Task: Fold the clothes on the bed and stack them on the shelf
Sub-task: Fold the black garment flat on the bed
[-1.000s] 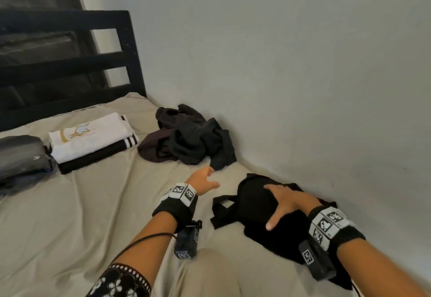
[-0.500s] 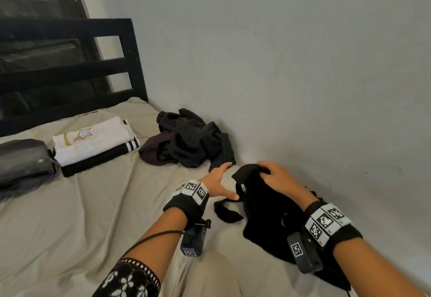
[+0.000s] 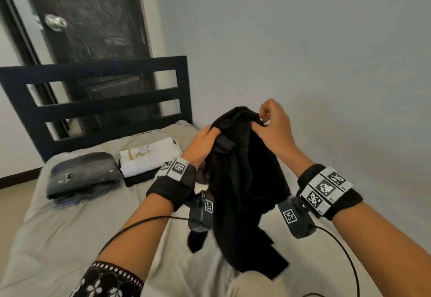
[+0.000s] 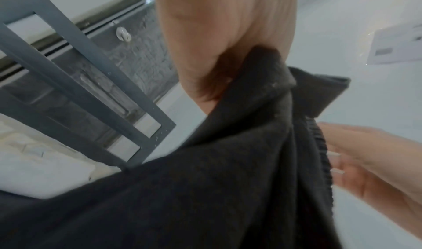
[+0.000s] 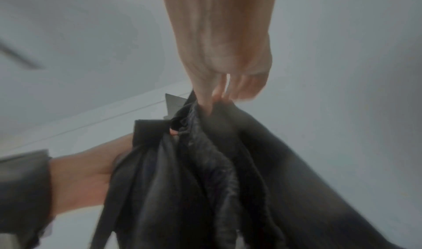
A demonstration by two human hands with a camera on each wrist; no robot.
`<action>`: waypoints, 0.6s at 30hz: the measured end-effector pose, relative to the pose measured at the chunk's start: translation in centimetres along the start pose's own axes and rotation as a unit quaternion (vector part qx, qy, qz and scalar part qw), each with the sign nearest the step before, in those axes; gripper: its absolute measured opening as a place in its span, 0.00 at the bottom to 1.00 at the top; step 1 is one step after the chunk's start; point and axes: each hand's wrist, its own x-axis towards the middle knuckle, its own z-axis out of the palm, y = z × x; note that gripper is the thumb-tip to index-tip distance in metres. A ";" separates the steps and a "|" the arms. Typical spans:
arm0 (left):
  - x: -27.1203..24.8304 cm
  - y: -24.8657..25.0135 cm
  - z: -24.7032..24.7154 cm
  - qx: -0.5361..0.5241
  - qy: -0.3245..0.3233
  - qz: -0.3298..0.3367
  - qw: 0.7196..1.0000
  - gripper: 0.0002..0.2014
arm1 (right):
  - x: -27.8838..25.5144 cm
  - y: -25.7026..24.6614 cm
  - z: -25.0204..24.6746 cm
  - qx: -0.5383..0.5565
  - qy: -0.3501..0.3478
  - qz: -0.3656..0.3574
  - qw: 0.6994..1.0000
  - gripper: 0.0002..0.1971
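- Fingers of the left hand [image 3: 205, 141] are curled tight round a bunched fold of the black garment [image 3: 242, 180], while the right hand [image 3: 271, 126] pinches the top edge between thumb and forefinger, its other fingers lifted loosely behind.
- A moment ago that garment lay crumpled on the bed sheet [image 3: 70, 238] under the right palm, with the left hand reaching in bare; now it hangs in the air between both hands, its lower end trailing down to the sheet below the wrists.
- So the pick-up is done and the sorting-out has begun: I'd judge she is hunting for a waistband or hem before any fold can start.
- From the left wrist view the cloth just under the fingers looks like a soft, finely ribbed knit with a thick rolled hem; beside the right fingertips there seems to be a gathered, elastic-like edge, though blur makes that uncertain.
- It drapes limp and heavy, with a narrow strap or leg dangling below the left wrist.
- Beyond the left knuckles sit the finished pieces: a folded white shirt [image 3: 149, 157] on a black folded item, and further left a folded grey garment [image 3: 81, 177], both flat and squared.
- Past those stand the black slatted bed frame [image 3: 93, 101] and a dark door [image 3: 88, 17]; no shelf is in view.
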 end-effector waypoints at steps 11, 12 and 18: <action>-5.9 2.5 -15.7 -0.118 0.136 -0.068 0.981 0.15 | -3.2 -11.6 11.2 0.277 -0.441 0.099 0.848 0.17; -6.7 2.1 -17.2 -0.101 0.149 -0.078 0.980 0.12 | -3.5 -12.3 12.2 0.252 -0.417 0.067 0.871 0.14; -12.4 -3.6 -27.3 0.219 0.211 -0.158 0.939 0.12 | -3.6 -16.1 15.6 0.223 -0.433 0.024 0.873 0.12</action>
